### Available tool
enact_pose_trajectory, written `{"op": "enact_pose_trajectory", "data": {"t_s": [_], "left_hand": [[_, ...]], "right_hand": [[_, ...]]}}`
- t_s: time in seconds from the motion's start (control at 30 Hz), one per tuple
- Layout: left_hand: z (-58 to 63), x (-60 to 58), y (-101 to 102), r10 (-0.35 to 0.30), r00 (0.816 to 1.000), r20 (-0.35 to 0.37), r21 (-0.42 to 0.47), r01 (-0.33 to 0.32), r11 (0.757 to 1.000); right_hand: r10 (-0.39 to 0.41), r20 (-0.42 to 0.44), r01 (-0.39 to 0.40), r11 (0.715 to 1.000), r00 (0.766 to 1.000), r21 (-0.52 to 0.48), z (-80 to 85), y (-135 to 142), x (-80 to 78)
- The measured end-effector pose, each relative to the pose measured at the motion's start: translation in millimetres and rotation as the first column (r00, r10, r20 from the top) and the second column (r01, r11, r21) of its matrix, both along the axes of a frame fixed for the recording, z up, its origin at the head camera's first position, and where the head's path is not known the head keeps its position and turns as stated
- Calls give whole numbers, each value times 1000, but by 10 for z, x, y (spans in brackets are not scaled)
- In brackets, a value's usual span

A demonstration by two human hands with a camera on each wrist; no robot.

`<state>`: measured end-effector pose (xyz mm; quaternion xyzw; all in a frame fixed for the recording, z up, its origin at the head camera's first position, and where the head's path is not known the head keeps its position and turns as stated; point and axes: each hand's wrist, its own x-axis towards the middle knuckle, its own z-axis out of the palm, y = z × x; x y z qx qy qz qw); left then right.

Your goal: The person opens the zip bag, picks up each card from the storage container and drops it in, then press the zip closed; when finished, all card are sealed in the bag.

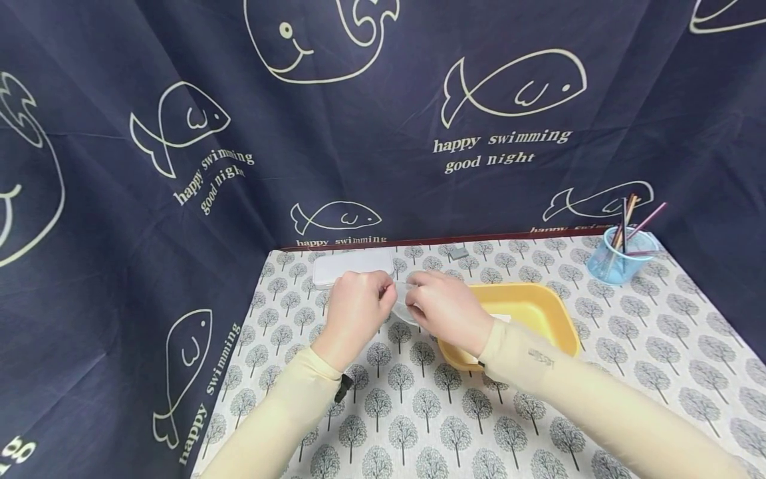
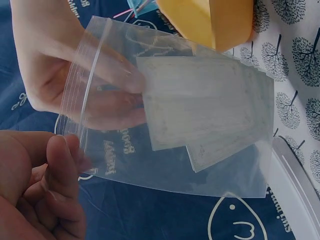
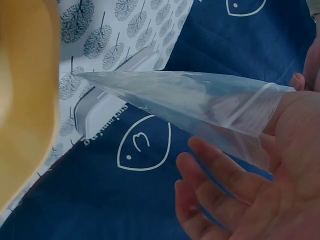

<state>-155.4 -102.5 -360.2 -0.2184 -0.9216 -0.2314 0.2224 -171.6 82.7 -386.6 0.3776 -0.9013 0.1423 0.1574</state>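
A clear zip-lock bag (image 2: 225, 180) with pale flat rectangular sheets (image 2: 200, 100) inside is held up between both hands. My left hand (image 1: 361, 303) pinches the bag beside its zip strip, thumb against the fingers. My right hand (image 1: 445, 306) holds the bag at the same zip end. Its other fingers (image 3: 215, 165) stretch loosely along the outside of the bag, while the thumb's contact is hidden. In the left wrist view those fingers show through the plastic, up to the edge of the sheets. The right wrist view shows the bag nearly edge-on, tapering away from the hand.
A yellow tray (image 1: 538, 309) stands under my right forearm, with something white partly hidden inside. Behind my left hand lies a white flat case (image 1: 350, 265). A small grey block (image 1: 459, 253) lies at the back. A blue cup (image 1: 616, 259) of pens stands at the back right.
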Motion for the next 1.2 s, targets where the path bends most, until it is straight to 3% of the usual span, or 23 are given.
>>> {"op": "enact_pose_trajectory", "data": {"t_s": [0.47, 1.2], "left_hand": [[15, 21, 33, -8, 1000, -15, 19, 8, 1000], [-36, -33, -56, 21, 1000, 17, 14, -21, 1000]], "right_hand": [[-92, -78, 96, 994, 993, 51, -36, -59, 16], [16, -81, -25, 993, 997, -119, 20, 93, 120]]}}
